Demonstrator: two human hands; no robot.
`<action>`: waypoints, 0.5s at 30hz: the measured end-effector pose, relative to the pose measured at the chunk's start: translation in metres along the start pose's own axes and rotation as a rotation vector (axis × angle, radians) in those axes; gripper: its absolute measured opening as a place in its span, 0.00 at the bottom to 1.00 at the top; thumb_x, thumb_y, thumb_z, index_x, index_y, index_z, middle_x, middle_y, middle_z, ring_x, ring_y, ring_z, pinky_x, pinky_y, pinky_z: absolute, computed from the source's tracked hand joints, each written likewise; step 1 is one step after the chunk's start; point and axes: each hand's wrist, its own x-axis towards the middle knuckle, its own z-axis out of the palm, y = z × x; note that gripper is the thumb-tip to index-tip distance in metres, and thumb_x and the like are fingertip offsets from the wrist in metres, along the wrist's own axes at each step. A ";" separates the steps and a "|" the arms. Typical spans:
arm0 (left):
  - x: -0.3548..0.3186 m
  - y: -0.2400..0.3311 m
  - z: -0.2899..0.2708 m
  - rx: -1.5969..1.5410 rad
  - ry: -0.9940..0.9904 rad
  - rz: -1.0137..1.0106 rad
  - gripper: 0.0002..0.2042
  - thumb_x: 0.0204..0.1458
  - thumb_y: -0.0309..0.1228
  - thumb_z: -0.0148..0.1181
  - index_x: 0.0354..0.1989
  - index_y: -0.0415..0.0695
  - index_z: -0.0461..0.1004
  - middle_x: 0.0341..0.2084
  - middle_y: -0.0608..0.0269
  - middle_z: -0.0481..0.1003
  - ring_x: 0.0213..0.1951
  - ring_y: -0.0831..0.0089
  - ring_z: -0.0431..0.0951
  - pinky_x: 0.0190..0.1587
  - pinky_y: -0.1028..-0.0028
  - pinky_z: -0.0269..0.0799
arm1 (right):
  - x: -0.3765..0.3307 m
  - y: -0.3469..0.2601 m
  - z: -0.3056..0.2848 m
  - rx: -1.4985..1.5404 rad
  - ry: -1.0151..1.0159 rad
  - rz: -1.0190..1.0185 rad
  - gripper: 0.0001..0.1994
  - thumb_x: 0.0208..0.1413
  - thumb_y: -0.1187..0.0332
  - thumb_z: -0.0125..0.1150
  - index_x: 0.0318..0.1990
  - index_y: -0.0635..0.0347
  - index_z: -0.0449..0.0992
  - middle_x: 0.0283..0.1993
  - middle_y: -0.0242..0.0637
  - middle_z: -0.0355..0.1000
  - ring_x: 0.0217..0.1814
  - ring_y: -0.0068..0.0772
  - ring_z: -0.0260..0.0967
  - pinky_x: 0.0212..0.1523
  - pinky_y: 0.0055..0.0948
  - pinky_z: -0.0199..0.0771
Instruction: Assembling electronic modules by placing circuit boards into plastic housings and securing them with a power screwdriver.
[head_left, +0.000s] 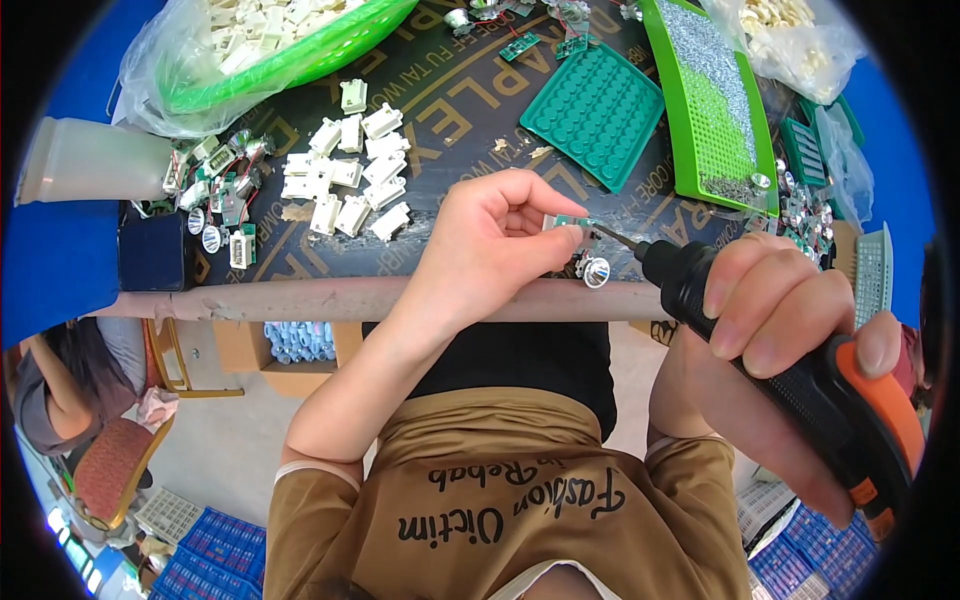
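My left hand (500, 228) is closed, pinching a small white plastic housing with a green circuit board (572, 221) between thumb and fingertips. Just below those fingers shows a small shiny reflector lamp (594, 271); its link to the board is hard to see. In my right hand (775, 305) is a black and orange electric screwdriver (690, 278), gripped round its body. Its thin bit (616, 236) points left, with the tip at or very near the board's right end. Whether a screw sits under the tip is too small to tell.
Loose white housings (350, 172) lie left of my hands, beside assembled pieces with reflectors (215, 190). Farther off are a green basket (300, 62) of housings, a dimpled green tray (597, 112) and a lime-green screw tray (705, 100). More reflectors (800, 210) lie right. Another person (70, 375) sits left.
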 end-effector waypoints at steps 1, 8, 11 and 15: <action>0.001 -0.002 0.000 -0.001 0.014 0.022 0.05 0.44 0.20 0.58 0.31 0.37 0.72 0.22 0.66 0.73 0.24 0.85 0.72 0.25 0.86 0.66 | 0.004 0.000 0.007 -0.027 0.035 0.002 0.41 0.33 0.28 0.53 0.46 0.51 0.59 0.26 0.32 0.64 0.21 0.27 0.62 0.26 0.27 0.61; 0.001 -0.002 0.000 -0.004 0.024 0.032 0.04 0.44 0.19 0.59 0.29 0.36 0.72 0.18 0.66 0.73 0.21 0.85 0.73 0.22 0.87 0.65 | -0.001 0.001 -0.003 -0.010 -0.055 0.016 0.42 0.29 0.28 0.55 0.47 0.50 0.59 0.26 0.32 0.64 0.21 0.28 0.63 0.25 0.28 0.62; 0.000 -0.001 0.001 -0.032 0.034 0.025 0.04 0.43 0.19 0.59 0.29 0.36 0.72 0.19 0.66 0.73 0.21 0.84 0.73 0.23 0.86 0.66 | 0.000 0.002 -0.003 0.003 -0.058 0.020 0.42 0.29 0.28 0.55 0.46 0.50 0.59 0.26 0.32 0.64 0.21 0.28 0.63 0.25 0.28 0.62; 0.000 -0.001 0.000 -0.047 0.033 0.050 0.04 0.43 0.19 0.58 0.29 0.36 0.73 0.19 0.65 0.73 0.21 0.84 0.73 0.24 0.86 0.67 | 0.001 0.003 -0.002 0.028 -0.066 0.025 0.41 0.29 0.28 0.55 0.46 0.50 0.60 0.25 0.33 0.65 0.21 0.29 0.63 0.24 0.28 0.62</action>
